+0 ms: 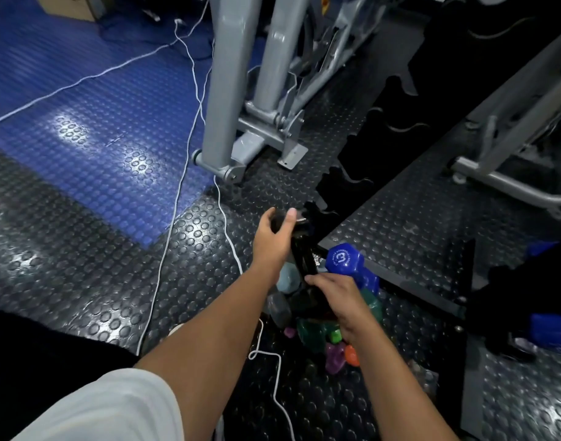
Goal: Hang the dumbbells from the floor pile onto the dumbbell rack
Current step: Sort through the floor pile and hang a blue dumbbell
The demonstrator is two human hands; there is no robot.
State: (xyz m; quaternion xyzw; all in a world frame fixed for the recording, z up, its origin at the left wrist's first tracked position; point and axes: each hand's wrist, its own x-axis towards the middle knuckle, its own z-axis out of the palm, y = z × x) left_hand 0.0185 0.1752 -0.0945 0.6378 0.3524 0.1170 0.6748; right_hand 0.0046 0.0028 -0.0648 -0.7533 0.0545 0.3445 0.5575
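Both hands hold one black dumbbell above the floor pile. My left hand grips its far head, fingers curled round it. My right hand grips its near end, which the hand hides. The dumbbell's far end lies close to the lowest notches of the black dumbbell rack, which slants up to the right with several bare scalloped slots. A blue dumbbell lies just right of my hands. Below them lies the pile of green, grey, purple and orange dumbbells.
A grey machine frame stands just left of the rack. White cables trail over the studded floor and loop near the pile. More grey equipment stands at right. Another blue dumbbell lies at the right edge.
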